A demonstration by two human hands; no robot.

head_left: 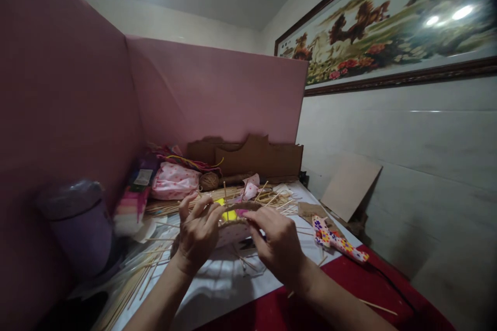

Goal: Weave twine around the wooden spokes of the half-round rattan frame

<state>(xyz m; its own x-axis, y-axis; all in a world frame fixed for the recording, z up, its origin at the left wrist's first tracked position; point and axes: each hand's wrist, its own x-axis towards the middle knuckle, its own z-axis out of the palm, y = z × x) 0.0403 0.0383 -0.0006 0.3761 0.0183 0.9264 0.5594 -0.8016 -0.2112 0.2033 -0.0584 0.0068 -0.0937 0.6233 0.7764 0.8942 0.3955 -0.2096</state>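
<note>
Between my hands is a curved craft piece with a brown rim (233, 223) and thin wooden sticks poking out around it. It looks like a partly woven basket, tilted up from the table. My left hand (199, 232) grips its left side, the fingers bent over the rim. On the other side, my right hand (276, 238) pinches the rim between thumb and fingers. Bright yellow material (229, 212) and a bit of magenta show by the rim between the hands. The undersides of the fingers and much of the piece's lower part are hidden.
A flower-patterned glue gun (337, 242) with a black cord lies at right. Behind are loose sticks, a twine ball (208, 181), a pink spotted bundle (176, 181) and brown cardboard (256, 158). A lidded bin (79, 227) stands left; red cloth (349, 284) covers the front right.
</note>
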